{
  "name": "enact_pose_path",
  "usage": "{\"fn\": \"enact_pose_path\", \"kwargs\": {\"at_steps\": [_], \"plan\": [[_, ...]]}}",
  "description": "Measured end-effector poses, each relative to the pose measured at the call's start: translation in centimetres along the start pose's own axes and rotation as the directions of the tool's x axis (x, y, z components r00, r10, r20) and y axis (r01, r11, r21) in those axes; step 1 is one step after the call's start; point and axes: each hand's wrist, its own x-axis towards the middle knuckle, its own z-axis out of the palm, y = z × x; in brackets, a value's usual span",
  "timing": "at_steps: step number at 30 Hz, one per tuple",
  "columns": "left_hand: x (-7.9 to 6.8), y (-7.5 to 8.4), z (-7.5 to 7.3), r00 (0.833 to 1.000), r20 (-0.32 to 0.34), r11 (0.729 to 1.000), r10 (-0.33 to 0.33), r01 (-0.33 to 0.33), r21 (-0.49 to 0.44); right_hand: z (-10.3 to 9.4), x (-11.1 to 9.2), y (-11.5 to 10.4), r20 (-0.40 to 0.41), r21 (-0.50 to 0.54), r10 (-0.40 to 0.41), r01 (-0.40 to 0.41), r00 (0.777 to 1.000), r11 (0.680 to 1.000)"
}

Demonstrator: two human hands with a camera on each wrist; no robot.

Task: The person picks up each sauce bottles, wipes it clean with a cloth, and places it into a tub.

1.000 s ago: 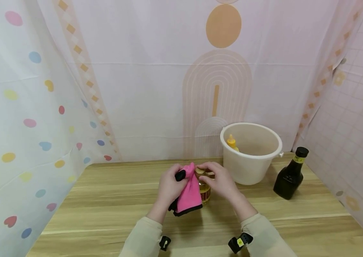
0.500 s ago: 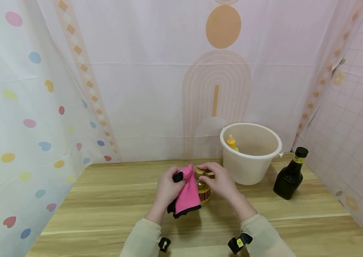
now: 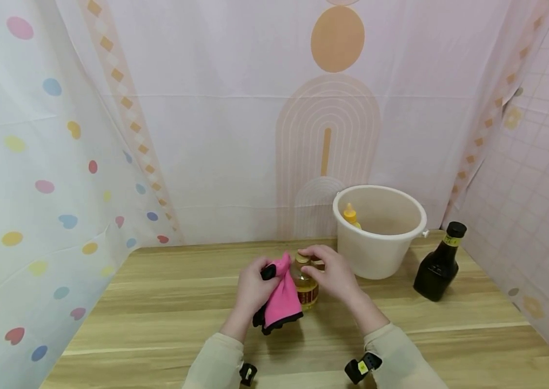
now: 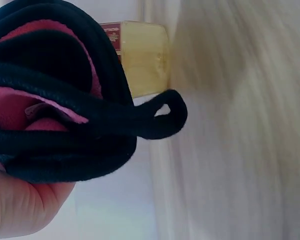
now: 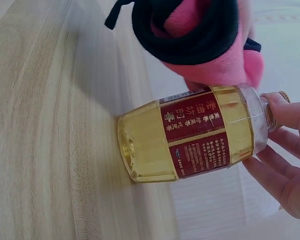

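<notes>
My left hand [image 3: 251, 286] grips a pink cloth [image 3: 284, 302] with black edging, bunched at the top and hanging down. A black loop shows on the cloth's lower edge in the left wrist view. Just right of the cloth, a cooking oil bottle [image 5: 190, 135] with yellow oil and a dark red label stands on the table. My right hand [image 3: 335, 272] holds it by its neck and cap, thumb and fingers on either side. In the head view the cloth overlaps the bottle's left edge.
A white bucket [image 3: 372, 259] stands behind to the right, with a yellow-capped bottle [image 3: 350, 215] inside it. Farther right is a dark sauce bottle [image 3: 435, 273] with a black cap. Patterned curtains [image 3: 226, 162] enclose the wooden table [image 3: 172, 308] at the back and sides.
My left hand has drawn the cloth slightly left and down from the oil bottle, so more of its label and neck shows. My right hand stays at the bottle's top.
</notes>
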Motion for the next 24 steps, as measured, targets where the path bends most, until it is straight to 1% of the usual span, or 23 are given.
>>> {"fn": "enact_pose_path", "kwargs": {"at_steps": [6, 10, 12, 15, 18, 24], "plan": [[-0.2, -0.7, 0.3, 0.999, 0.029, 0.999, -0.046, 0.046, -0.003, 0.0, 0.0, -0.1, 0.007, -0.004, 0.021, -0.021, 1.0, 1.0], [-0.3, -1.1, 0.4, 0.996, 0.052, 0.997, -0.068, 0.066, 0.042, 0.1, 0.0, -0.1, -0.011, -0.01, 0.001, -0.001, 1.0, 1.0], [-0.3, -1.3, 0.6, 0.995, 0.065, 0.996, -0.072, 0.068, 0.055, 0.2, 0.0, 0.0, -0.02, -0.013, -0.019, 0.019, 1.0, 1.0], [-0.4, -1.7, 0.8, 0.994, 0.081, 0.995, -0.076, 0.07, 0.071, 0.2, 0.0, 0.1, -0.021, -0.014, -0.029, 0.028, 0.999, 0.999], [-0.5, -2.0, 1.0, 0.993, 0.09, 0.994, -0.08, 0.073, 0.082, 0.2, 0.0, 0.0, -0.015, -0.012, -0.02, 0.02, 1.0, 1.0], [-0.4, -2.2, 1.4, 0.993, 0.099, 0.993, -0.067, 0.057, 0.105, 0.0, 0.1, -0.1, -0.002, -0.012, 0.0, 0.0, 1.0, 1.0]]}}
